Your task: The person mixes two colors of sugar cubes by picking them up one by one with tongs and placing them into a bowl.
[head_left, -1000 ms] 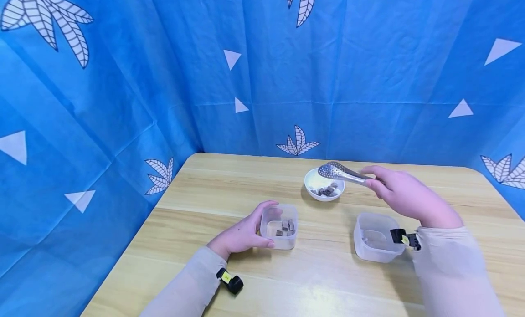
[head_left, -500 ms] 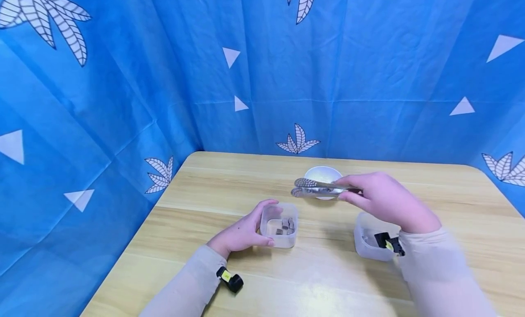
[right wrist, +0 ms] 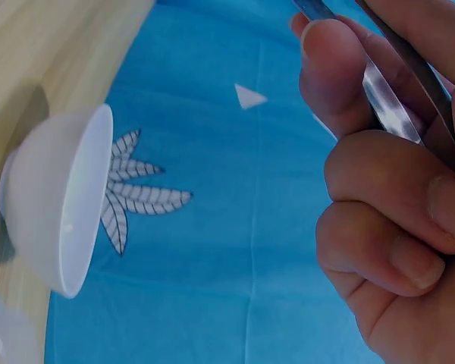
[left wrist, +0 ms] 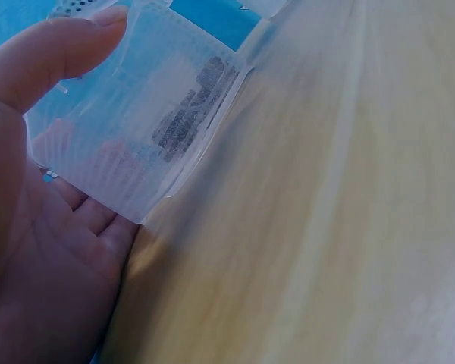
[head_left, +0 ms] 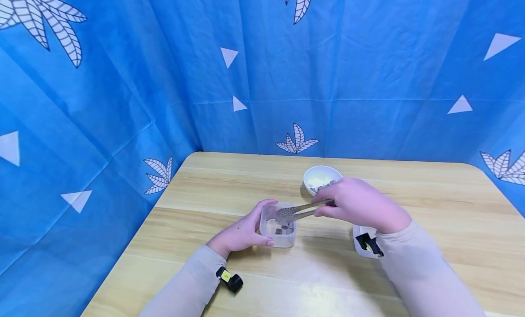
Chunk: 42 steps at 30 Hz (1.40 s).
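Observation:
My left hand [head_left: 242, 234] grips a clear square plastic container [head_left: 283, 243] from its left side, thumb in front. Several small brown-grey cubes [head_left: 279, 231] lie in it; in the left wrist view they show as a dark patch [left wrist: 189, 114] through the wall. Metal tongs [head_left: 304, 211] with perforated heads are held in my right hand [head_left: 362, 205]. Their heads are over the container's opening, and whether they pinch a cube cannot be made out. In the right wrist view, the fingers curl around the tongs' arms [right wrist: 390, 102].
Behind the right hand stands a white bowl [head_left: 317, 173] with several dark and pale pieces, partly covered by the hand. A second clear container [head_left: 360, 249] sits under the right forearm, mostly hidden. A blue patterned curtain [head_left: 262, 71] hangs behind the wooden table [head_left: 229, 180].
My right hand has moved left and nearer with the tongs, from above the white bowl to the container in my left hand. The left hand has stayed in place.

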Motion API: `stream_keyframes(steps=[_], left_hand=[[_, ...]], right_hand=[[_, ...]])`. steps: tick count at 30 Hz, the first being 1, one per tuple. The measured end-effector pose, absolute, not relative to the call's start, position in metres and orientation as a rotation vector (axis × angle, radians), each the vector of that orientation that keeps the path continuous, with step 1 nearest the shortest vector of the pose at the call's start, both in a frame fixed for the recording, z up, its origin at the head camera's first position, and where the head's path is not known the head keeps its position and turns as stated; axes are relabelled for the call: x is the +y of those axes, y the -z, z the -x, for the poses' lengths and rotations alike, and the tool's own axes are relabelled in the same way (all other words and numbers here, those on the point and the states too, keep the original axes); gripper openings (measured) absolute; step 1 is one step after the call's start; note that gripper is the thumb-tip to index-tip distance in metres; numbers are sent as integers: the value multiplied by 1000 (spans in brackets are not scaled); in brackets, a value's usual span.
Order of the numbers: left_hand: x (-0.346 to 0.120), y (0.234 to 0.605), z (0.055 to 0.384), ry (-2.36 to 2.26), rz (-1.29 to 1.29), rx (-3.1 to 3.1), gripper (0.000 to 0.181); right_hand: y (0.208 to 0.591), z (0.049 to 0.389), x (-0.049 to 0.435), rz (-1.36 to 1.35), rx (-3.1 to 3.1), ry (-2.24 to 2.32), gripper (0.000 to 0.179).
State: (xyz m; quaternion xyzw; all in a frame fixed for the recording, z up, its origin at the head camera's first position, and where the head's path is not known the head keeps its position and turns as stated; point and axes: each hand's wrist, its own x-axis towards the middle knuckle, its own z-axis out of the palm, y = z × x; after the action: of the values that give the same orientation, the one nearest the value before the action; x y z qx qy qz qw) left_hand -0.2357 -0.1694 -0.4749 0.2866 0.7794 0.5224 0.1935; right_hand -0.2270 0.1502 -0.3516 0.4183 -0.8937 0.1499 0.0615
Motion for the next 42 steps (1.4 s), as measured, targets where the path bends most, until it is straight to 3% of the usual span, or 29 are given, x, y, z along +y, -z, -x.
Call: stream_keyframes(steps=[8,20,35,42], left_hand=[[-171,478,238,-1464,-825,2191,101],[-172,477,237,-1439,-793,2232,102],[-172,479,239,-1441,-859,2212,100],[-172,479,238,-1444,-844,2223,102]], right_hand=[[347,243,122,-1438,-2704,-373,5],[353,243,96,-1411,-2792,-152,12],[343,238,119,-1396,-2616,-324,12],[337,238,143,-1259,-2697,-465,7]])
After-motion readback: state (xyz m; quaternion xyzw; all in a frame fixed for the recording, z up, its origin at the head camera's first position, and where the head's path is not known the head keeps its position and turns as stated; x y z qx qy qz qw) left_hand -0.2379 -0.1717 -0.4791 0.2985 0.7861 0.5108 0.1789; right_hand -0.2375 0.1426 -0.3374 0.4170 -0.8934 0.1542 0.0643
